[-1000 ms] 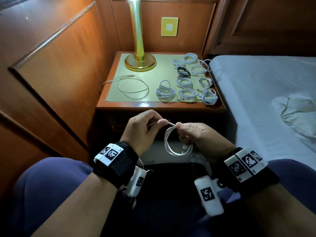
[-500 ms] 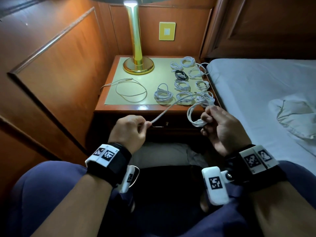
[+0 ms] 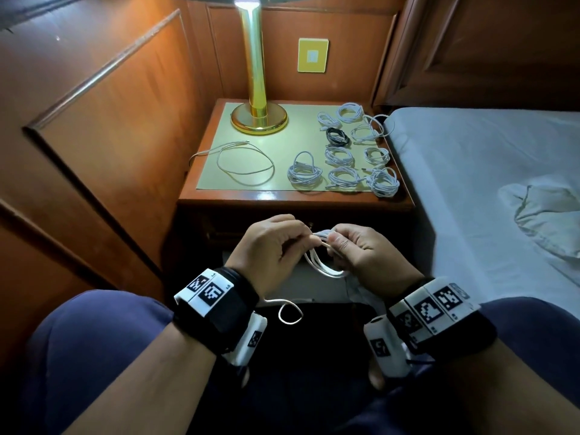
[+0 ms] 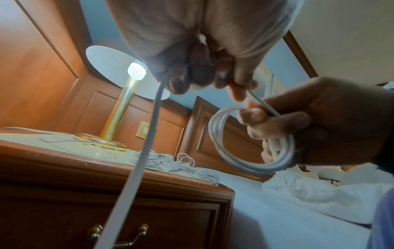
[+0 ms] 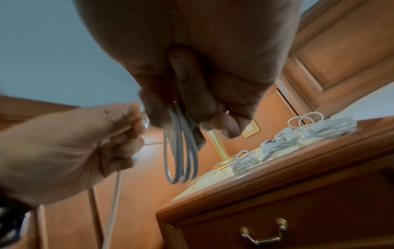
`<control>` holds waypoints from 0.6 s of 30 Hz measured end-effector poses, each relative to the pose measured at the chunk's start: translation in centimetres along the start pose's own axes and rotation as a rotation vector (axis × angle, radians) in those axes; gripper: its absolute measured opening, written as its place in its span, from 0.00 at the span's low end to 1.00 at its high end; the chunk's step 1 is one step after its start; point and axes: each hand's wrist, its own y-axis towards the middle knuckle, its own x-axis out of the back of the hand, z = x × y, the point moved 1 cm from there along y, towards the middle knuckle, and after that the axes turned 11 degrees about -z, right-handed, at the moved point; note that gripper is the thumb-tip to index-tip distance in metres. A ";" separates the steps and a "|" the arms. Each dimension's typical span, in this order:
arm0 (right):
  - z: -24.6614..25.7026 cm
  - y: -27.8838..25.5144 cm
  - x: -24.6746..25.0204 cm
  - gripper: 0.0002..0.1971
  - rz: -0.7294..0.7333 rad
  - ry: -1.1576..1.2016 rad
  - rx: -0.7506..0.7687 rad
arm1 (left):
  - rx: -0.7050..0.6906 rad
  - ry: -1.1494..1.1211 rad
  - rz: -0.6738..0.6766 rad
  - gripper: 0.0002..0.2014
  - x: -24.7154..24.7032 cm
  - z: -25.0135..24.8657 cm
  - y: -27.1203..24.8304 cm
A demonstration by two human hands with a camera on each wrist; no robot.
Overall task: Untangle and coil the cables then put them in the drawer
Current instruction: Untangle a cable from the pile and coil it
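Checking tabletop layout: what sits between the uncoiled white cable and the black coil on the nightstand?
Head view: one coiled white cable lies between the uncoiled white cable and the black coil; otherwise bare mat.

White cable (image 3: 324, 268), 1 black coil (image 3: 337, 137) among white coils (image 3: 343, 176), gold lamp (image 3: 258, 89), blue trousers (image 3: 94, 356).

Left wrist band (image 3: 209, 291): black-and-white square code markers; beside them I see tiny marks I cannot read.
Right wrist band (image 3: 437, 304): same code markers, no words.
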 end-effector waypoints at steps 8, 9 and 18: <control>0.4 -0.1 0.6 0.19 0.069 0.178 -0.052 | 0.019 0.059 -0.020 0.09 0.9 1.0 0.3; 0.3 -0.1 0.9 0.20 0.058 0.207 -0.069 | 0.030 0.079 -0.029 0.09 1.0 1.3 0.4; 0.8 0.0 2.5 0.19 -0.172 0.626 -0.349 | 0.287 0.298 -0.156 0.11 3.1 4.8 0.2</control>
